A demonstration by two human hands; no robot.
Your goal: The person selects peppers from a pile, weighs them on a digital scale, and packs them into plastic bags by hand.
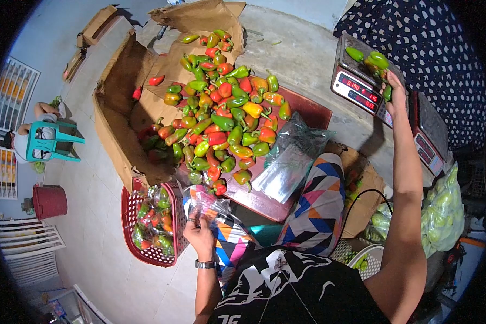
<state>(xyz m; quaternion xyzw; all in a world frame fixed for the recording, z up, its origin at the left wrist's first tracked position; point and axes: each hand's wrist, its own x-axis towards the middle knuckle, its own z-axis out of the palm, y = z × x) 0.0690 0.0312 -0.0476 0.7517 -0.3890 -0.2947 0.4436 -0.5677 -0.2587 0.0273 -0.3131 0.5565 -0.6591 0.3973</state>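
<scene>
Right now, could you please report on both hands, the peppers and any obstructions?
Left hand pinching clear plastic bag. Right hand at lit scale, holding green pepper. Peppers heaped on cardboard and red tabletop. Nothing visibly blocking either hand.

The plump red, green and yellow peppers (pixel 220 121) have smooth, glossy skins. The dark red, flat tabletop (pixel 312 107) is smooth with a soft sheen, while the large open brown cardboard box (pixel 113 146) looks matt and creased. The flat clear plastic bags (pixel 281 178) shine, slick and wrinkled. The deep red, perforated basket (pixel 162 258) is plastic; the silver wristwatch (pixel 205 264) is shiny metal. The black, white-dotted cloth (pixel 416 70) looks matt, the pale tiled floor (pixel 102 216) smooth.
</scene>
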